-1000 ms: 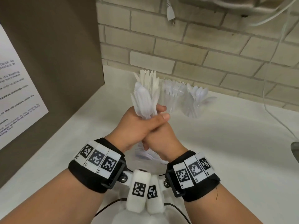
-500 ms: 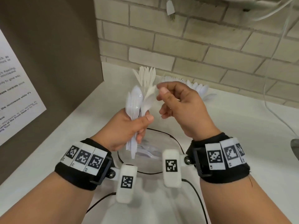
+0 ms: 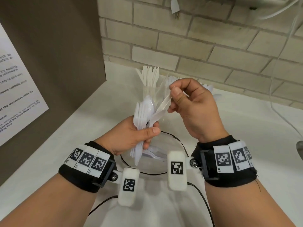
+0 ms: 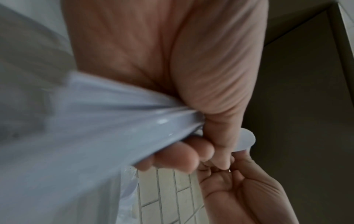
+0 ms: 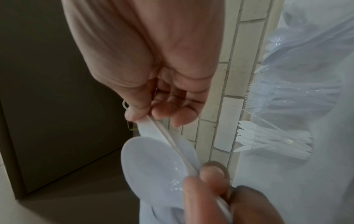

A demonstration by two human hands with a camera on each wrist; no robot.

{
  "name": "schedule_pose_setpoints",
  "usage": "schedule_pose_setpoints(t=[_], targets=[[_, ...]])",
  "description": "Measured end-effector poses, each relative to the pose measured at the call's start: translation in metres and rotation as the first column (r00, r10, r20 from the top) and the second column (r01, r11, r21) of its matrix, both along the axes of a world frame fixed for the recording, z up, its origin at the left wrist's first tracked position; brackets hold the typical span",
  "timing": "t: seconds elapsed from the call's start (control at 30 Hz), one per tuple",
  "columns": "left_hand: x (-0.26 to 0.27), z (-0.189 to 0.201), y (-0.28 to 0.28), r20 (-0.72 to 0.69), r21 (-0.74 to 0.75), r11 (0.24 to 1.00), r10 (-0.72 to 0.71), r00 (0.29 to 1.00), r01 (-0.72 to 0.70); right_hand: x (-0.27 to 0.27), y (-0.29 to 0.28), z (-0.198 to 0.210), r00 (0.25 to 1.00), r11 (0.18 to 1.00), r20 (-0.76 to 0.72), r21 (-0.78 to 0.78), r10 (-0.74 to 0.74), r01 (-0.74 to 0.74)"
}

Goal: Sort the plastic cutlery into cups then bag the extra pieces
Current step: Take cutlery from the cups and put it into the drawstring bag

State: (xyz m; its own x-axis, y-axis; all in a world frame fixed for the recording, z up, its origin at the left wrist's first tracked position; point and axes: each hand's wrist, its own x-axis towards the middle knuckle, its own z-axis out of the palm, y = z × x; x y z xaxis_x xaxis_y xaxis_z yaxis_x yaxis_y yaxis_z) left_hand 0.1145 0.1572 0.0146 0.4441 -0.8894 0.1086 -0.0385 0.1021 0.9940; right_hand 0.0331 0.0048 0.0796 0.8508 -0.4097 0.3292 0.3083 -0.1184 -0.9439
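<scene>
My left hand (image 3: 147, 133) grips a bundle of white plastic cutlery (image 3: 142, 115) upright over the counter; spoon bowls show at its top. In the left wrist view the fingers (image 4: 172, 157) curl round the bundle (image 4: 114, 121). My right hand (image 3: 173, 97) pinches the upper end of one flat cream-white piece (image 3: 162, 107), whose lower end is still in the bundle. The right wrist view shows this pinch (image 5: 141, 118) on the thin piece (image 5: 164, 136) beside a spoon bowl (image 5: 153, 160). Behind stands a clear cup of knives (image 3: 150, 77). The right hand partly hides two further cups of cutlery (image 3: 209, 88).
Under the hands a clear round container with a dark rim (image 3: 180, 143) holds a few white pieces. A brown panel with a printed notice (image 3: 16, 95) stands on the left. The brick wall (image 3: 196, 46) closes the back. A white cable (image 3: 278, 112) trails on the right.
One second ago both hands clasped the bundle together. The right hand has since let go, risen to the bundle's top and taken one piece, tilting it up and to the right.
</scene>
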Motion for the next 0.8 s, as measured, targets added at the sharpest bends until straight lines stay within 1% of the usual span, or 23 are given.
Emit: schedule_pose_setpoints(t=[0.07, 0.17, 0.23, 0.33, 0.37, 0.47, 0.57, 0.6, 0.67, 0.73, 0.8], targets=[[0.000, 0.002, 0.001, 0.012, 0.000, 1.000, -0.006, 1.000, 0.006, -0.002, -0.001, -0.005, 0.999, 0.998, -0.011, -0.045, 0.044, -0.044], [-0.001, 0.006, 0.001, 0.010, -0.024, 0.999, -0.032, 0.999, 0.033, -0.005, 0.000, -0.012, 0.989, 0.981, -0.094, -0.146, 0.115, -0.128], [-0.001, 0.005, 0.002, 0.052, -0.018, 1.000, -0.013, 0.999, 0.014, -0.005, 0.000, -0.014, 0.989, 0.980, -0.103, -0.154, 0.108, -0.123], [0.002, -0.006, 0.003, 0.089, 0.007, 0.999, 0.048, 0.995, -0.049, -0.006, -0.005, -0.010, 0.996, 0.984, -0.057, -0.156, 0.073, -0.081], [0.003, -0.009, 0.004, 0.090, 0.024, 0.998, 0.062, 0.994, -0.064, -0.006, -0.009, -0.007, 0.997, 0.989, -0.031, -0.124, 0.073, -0.076], [0.005, -0.015, 0.007, 0.095, 0.045, 0.996, 0.068, 0.993, -0.072, -0.004, -0.021, 0.009, 0.994, 0.997, 0.089, 0.035, 0.062, -0.066], [0.009, -0.018, 0.009, 0.075, 0.048, 0.995, 0.078, 0.994, -0.082, 0.003, -0.038, 0.030, 0.974, 0.987, 0.227, 0.150, 0.015, -0.050], [0.011, -0.019, 0.009, 0.057, 0.046, 0.994, 0.091, 0.994, -0.094, 0.009, -0.044, 0.035, 0.966, 0.984, 0.259, 0.174, -0.014, -0.033], [0.014, -0.022, 0.009, 0.024, 0.054, 0.987, 0.151, 0.988, -0.152, 0.028, -0.054, 0.040, 0.952, 0.979, 0.286, 0.194, -0.111, 0.056], [0.018, -0.024, 0.007, 0.018, 0.072, 0.962, 0.263, 0.965, -0.263, 0.054, -0.058, 0.040, 0.936, 0.971, 0.272, 0.147, -0.224, 0.190], [0.023, -0.027, 0.005, -0.020, 0.071, 0.918, 0.393, 0.919, -0.391, 0.084, -0.060, 0.035, 0.916, 0.945, 0.233, 0.047, -0.325, 0.323]])
